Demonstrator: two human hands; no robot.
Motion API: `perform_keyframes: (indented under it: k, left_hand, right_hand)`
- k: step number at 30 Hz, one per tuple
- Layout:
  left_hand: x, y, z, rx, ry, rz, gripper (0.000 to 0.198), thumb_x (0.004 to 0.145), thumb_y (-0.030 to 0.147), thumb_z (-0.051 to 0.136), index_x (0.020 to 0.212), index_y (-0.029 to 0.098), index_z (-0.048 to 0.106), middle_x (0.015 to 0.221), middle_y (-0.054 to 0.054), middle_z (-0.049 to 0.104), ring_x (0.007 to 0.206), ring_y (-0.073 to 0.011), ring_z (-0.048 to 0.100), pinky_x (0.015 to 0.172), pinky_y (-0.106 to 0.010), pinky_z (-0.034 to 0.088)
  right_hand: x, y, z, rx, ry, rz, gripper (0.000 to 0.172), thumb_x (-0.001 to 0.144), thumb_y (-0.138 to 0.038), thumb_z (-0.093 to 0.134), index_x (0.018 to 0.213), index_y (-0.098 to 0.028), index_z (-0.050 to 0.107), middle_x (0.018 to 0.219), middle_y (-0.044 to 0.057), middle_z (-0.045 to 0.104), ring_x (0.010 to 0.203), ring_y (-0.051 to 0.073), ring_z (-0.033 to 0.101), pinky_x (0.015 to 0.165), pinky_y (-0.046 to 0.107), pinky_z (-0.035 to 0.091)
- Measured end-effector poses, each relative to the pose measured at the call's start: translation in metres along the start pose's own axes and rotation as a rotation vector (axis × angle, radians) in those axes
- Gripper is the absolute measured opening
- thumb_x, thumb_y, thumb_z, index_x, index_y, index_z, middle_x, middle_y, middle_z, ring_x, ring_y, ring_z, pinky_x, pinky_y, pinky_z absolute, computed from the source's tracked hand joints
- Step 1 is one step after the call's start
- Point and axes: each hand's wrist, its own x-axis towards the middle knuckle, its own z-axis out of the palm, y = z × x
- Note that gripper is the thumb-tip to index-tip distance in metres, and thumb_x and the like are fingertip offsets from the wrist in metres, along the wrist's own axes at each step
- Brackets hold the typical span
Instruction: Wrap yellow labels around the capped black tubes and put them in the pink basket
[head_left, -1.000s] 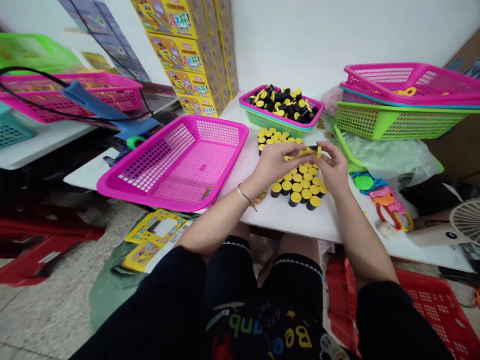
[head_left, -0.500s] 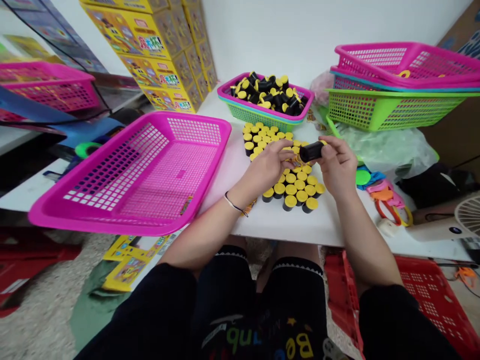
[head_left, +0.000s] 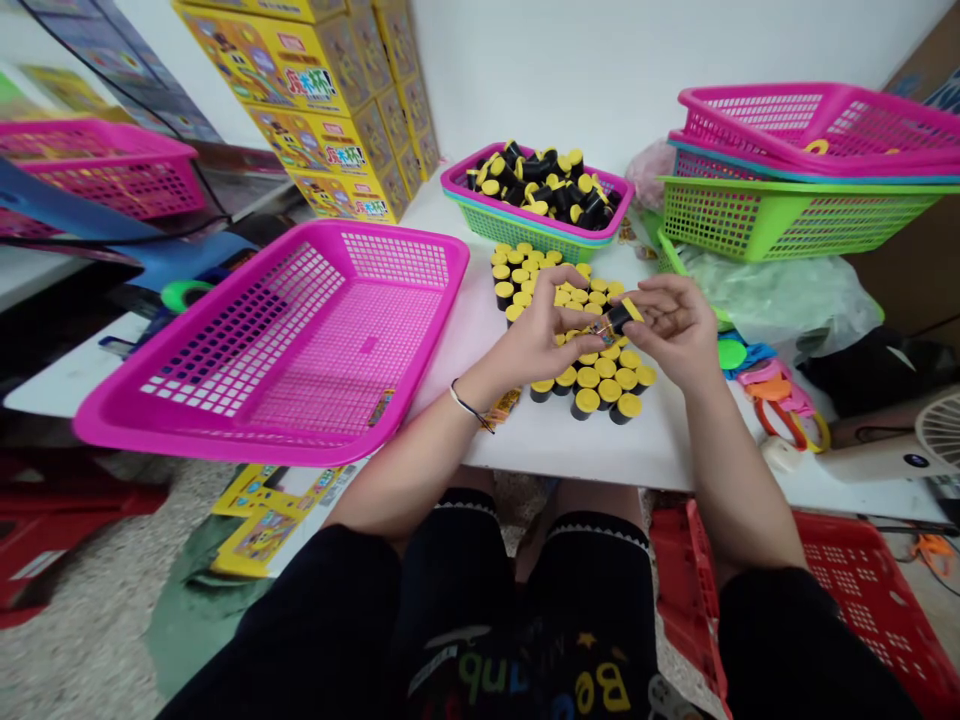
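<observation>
My left hand [head_left: 541, 328] pinches a small orange-printed piece [head_left: 602, 328] between thumb and fingers; whether it is a label or a packet I cannot tell. My right hand [head_left: 679, 328] holds a small black canister [head_left: 619, 318] with a yellow cap, tilted, its cap toward the right palm. The printed piece meets the canister's dark end, between both hands. Beneath and around them, many upright black canisters with yellow caps [head_left: 606, 390] stand close together on the white table [head_left: 525, 440]. My hands partly cover this group.
A large pink basket [head_left: 442, 330] lies at left, with one printed piece inside. Another basket [head_left: 457, 195], heaped with canisters, stands behind. Stacked yellow boxes [head_left: 352, 130] rise at back left. At right are stacked baskets [head_left: 780, 225], a plastic bag [head_left: 780, 295] and a fan [head_left: 941, 430].
The canister has turned so its cap points up and right, and the printed piece now meets its lower end. My left hand has opened its finger arch around the piece.
</observation>
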Motion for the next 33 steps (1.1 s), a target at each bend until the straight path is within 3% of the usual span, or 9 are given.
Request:
perform_keyframes:
  k: [6,11,13,15,18,22,26,30,33]
  left_hand:
    - [-0.002,0.013,0.005,-0.145,0.039,-0.092,0.079,0.076,0.038,0.085,0.132,0.027,0.031,0.08,0.007,0.068,0.073,-0.0096,0.069,0.075,-0.026,0.052]
    - [-0.001,0.011,0.008,-0.183,0.148,-0.098,0.081,0.074,0.036,0.087,0.13,0.028,0.029,0.082,0.006,0.071,0.086,-0.0128,0.073,0.083,-0.029,0.052]
    - [0.0,0.008,0.008,-0.222,0.192,-0.113,0.084,0.072,0.036,0.088,0.13,0.028,0.027,0.086,0.005,0.072,0.084,-0.0127,0.072,0.082,-0.029,0.052]
    - [0.002,0.005,0.007,-0.258,0.246,-0.138,0.089,0.069,0.035,0.09,0.13,0.029,0.026,0.091,0.004,0.072,0.08,-0.0116,0.071,0.08,-0.029,0.052]
    - [0.003,0.005,0.01,-0.297,0.281,-0.169,0.092,0.064,0.03,0.093,0.127,0.031,0.025,0.098,0.004,0.069,0.08,-0.0095,0.07,0.079,-0.027,0.051]
    - [-0.001,0.016,0.018,-0.362,0.164,-0.167,0.074,0.068,0.023,0.087,0.112,0.029,0.027,0.1,0.005,0.064,0.084,-0.0078,0.067,0.073,-0.022,0.049]
    - [-0.006,0.034,0.022,-0.365,-0.027,-0.298,0.051,0.083,0.023,0.069,0.104,0.027,0.023,0.079,0.009,0.059,0.066,-0.0072,0.063,0.061,-0.02,0.045]
    - [-0.008,0.044,0.018,-0.298,-0.031,-0.347,0.052,0.082,0.022,0.068,0.108,0.026,0.023,0.073,0.011,0.054,0.057,-0.0071,0.06,0.057,-0.02,0.043]
    - [-0.01,0.041,0.013,-0.299,-0.125,-0.346,0.055,0.082,0.026,0.069,0.112,0.027,0.023,0.071,0.011,0.055,0.056,-0.0079,0.059,0.056,-0.021,0.043]
  right_hand:
    - [0.001,-0.004,-0.001,-0.091,-0.118,-0.152,0.027,0.076,-0.043,0.085,0.082,-0.026,0.065,0.109,0.006,0.075,0.104,0.023,0.072,0.092,0.045,0.06]
    - [0.002,0.003,0.001,-0.243,-0.128,-0.323,0.014,0.092,-0.042,0.068,0.089,-0.028,0.068,0.113,0.005,0.07,0.102,0.022,0.068,0.086,0.044,0.059]
    - [0.0,0.005,0.003,-0.413,-0.156,-0.359,0.022,0.094,-0.048,0.062,0.105,-0.029,0.068,0.121,0.008,0.067,0.114,0.026,0.064,0.094,0.05,0.055]
    - [-0.004,0.008,0.007,-0.624,-0.143,-0.413,0.044,0.09,-0.053,0.065,0.126,-0.028,0.062,0.127,0.011,0.062,0.123,0.031,0.059,0.101,0.055,0.049]
    - [-0.013,0.012,0.019,-0.836,-0.041,-0.507,0.063,0.087,-0.045,0.068,0.143,-0.026,0.047,0.127,0.013,0.06,0.121,0.033,0.058,0.101,0.055,0.046]
    - [-0.021,0.01,0.034,-0.894,0.065,-0.609,0.062,0.085,-0.032,0.063,0.143,-0.028,0.041,0.12,0.01,0.063,0.109,0.028,0.063,0.094,0.048,0.049]
    - [-0.024,0.002,0.041,-0.864,0.082,-0.676,0.065,0.081,-0.035,0.067,0.141,-0.025,0.042,0.116,0.01,0.066,0.105,0.027,0.064,0.093,0.045,0.05]
    - [-0.027,0.002,0.043,-0.933,0.13,-0.695,0.058,0.081,-0.035,0.067,0.135,-0.027,0.049,0.113,0.009,0.068,0.104,0.028,0.063,0.094,0.046,0.047]
    - [-0.028,0.005,0.042,-0.914,0.155,-0.692,0.047,0.08,-0.041,0.069,0.124,-0.028,0.059,0.106,0.007,0.07,0.101,0.028,0.064,0.092,0.048,0.047]
